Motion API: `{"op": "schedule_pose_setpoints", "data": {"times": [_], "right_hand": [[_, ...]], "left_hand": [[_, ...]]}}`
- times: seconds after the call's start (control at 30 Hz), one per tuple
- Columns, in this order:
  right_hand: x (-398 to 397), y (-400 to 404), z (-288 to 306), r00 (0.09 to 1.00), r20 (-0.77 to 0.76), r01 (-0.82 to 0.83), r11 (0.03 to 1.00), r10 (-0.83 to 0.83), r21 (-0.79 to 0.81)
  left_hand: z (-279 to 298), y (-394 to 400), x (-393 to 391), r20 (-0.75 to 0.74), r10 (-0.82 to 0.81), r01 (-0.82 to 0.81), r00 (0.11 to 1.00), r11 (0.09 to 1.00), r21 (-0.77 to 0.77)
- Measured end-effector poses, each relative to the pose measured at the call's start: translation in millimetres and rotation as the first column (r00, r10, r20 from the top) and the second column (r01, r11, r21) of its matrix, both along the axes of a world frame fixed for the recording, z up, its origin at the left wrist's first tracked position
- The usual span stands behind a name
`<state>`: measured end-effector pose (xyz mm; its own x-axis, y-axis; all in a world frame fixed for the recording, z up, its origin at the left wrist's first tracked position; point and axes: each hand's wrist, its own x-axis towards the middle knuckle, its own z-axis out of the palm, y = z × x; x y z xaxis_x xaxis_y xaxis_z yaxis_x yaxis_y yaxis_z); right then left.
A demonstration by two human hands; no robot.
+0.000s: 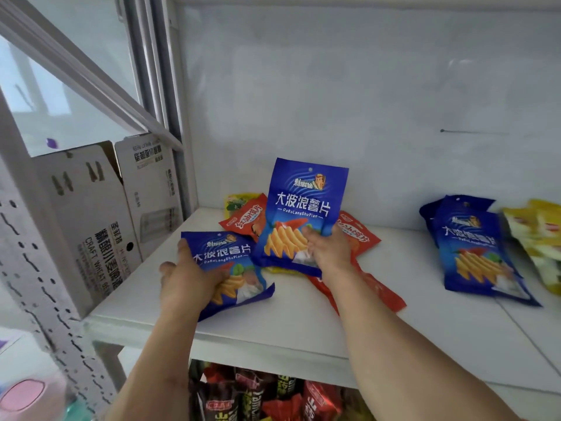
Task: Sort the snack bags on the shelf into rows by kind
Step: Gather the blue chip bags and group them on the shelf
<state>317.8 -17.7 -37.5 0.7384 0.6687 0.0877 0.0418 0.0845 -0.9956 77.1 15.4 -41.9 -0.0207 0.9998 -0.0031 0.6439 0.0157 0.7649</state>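
Head view: two blue chip bags lifted from the mixed pile, centre frame.

My left hand (185,279) grips one blue bag (230,268); my right hand (329,250) pinches another blue bag (303,214) upright over the red bags (361,238). Blue row (473,253) lies at right on the shelf (303,323). I'd carry both there, laid flat, edges aligned.

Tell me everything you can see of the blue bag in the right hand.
The blue chip bag is glossy plastic film with white Chinese lettering, "DaBoLangShuPian" beneath, a small logo, pictured ridged chips and a hang hole at its top. It is held nearly upright, leaning back, above the mixed pile. The right hand grips its lower right corner; its lower edge overlaps the red bags.
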Motion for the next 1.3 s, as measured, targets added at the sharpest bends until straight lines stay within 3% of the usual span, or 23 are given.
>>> {"op": "schedule_pose_setpoints", "data": {"times": [0.1, 0.2, 0.4, 0.57, 0.77, 1.0, 1.3], "right_hand": [[-7.9, -5.0, -1.4, 1.0, 0.001, 0.016, 1.0, -0.016, -0.006], [-14.5, -9.8, -1.9, 0.999, 0.018, 0.039, 0.999, -0.038, -0.01], [-21.1, -21.1, 6.3, 0.999, 0.021, 0.035, 0.999, -0.035, -0.015], [-14.9, -31.4, 22.9, 0.996, 0.068, 0.066, 0.998, -0.065, -0.007], [14.2, -58.8, 38.7, 0.995, 0.036, 0.091, 0.993, -0.093, 0.069], [85.1, -127.7, 48.0, 0.985, 0.082, 0.151, 0.987, -0.155, 0.05], [204.9, -224.4, 40.1, 0.947, 0.176, 0.297, 0.942, -0.27, -0.156]], "left_hand": [[2.2, 1.6, -8.1, -0.135, -0.004, -0.002, 0.991, 0.999, -0.047], [6.5, 3.2, -11.1, -0.109, 0.005, -0.016, 0.994, 0.995, -0.095], [7.7, -1.8, -5.6, 0.23, -0.012, 0.022, 0.973, 0.999, -0.042], [3.1, -5.5, -5.9, 0.506, 0.029, 0.03, 0.862, 0.994, -0.108], [11.5, -8.9, 15.2, 0.682, -0.103, 0.102, 0.724, 0.994, 0.042], [26.1, -40.8, 70.5, 0.673, -0.266, 0.228, 0.69, 0.963, 0.146], [32.9, -132.8, 179.4, 0.645, -0.455, 0.47, 0.614, 0.867, 0.164]]}}
